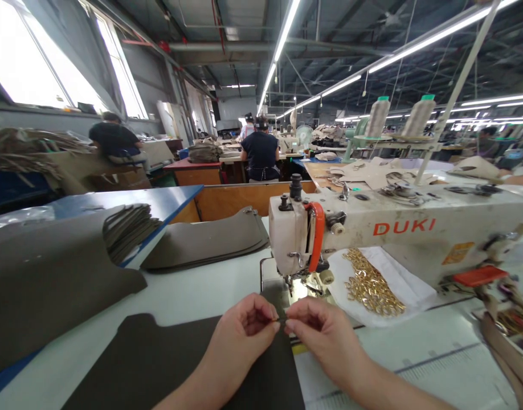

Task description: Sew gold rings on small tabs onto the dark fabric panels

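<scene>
My left hand (pixel 252 324) is closed in a pinch just in front of the sewing machine (pixel 295 239). Facing it, my right hand (pixel 323 330) pinches too, fingertips almost meeting the left ones. Between them is a small dark strip (pixel 282 315), mostly covered by my fingers; its far part runs toward the presser foot area. A dark olive panel (pixel 176 353) lies flat on the table beneath my left hand and forearm. Gold-coloured metal rings (pixel 372 285) are heaped on a white cloth (pixel 415 285) right of the needle area.
A stack of dark panels (pixel 205 239) lies behind on the table, and more panels (pixel 52 273) are piled at the left. Thread cones (pixel 379 117) stand above the machine. A ruler scale (pixel 436 361) marks the table at right. Co-workers sit farther back.
</scene>
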{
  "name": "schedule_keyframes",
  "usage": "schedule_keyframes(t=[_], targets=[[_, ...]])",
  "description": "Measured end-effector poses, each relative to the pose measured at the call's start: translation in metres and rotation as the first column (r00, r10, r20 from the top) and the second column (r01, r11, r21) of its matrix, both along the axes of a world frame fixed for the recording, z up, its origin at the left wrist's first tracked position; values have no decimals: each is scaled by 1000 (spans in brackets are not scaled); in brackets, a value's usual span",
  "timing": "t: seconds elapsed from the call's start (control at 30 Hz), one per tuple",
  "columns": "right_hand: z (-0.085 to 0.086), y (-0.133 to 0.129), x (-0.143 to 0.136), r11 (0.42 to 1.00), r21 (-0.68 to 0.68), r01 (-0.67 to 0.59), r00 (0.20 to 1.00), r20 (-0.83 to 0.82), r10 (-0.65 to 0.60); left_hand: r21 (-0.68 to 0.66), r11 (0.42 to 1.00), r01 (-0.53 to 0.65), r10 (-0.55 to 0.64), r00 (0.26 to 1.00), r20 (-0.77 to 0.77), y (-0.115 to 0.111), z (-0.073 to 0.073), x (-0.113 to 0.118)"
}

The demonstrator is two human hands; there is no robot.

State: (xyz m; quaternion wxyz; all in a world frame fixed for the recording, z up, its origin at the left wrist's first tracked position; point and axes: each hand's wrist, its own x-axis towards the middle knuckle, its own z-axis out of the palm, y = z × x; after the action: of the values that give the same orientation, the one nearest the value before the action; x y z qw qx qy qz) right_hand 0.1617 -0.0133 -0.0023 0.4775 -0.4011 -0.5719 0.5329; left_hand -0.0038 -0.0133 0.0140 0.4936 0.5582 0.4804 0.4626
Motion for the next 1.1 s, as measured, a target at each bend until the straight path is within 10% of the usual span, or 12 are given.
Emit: schedule_keyframes(t=[0.6,0.9,1.1], targets=[[14,-2,9,960,273,-63,886,459,-72,95,992,86,-57,960,-273,-3,2,-3],[19,9,9,991,-117,-69,933,345,106,451,846,285,183,639,-747,-4,-6,-22],[19,27,1,966,-251,-63,913,376,158,494,815,302,238,604,-761,-17,-15,-20]])
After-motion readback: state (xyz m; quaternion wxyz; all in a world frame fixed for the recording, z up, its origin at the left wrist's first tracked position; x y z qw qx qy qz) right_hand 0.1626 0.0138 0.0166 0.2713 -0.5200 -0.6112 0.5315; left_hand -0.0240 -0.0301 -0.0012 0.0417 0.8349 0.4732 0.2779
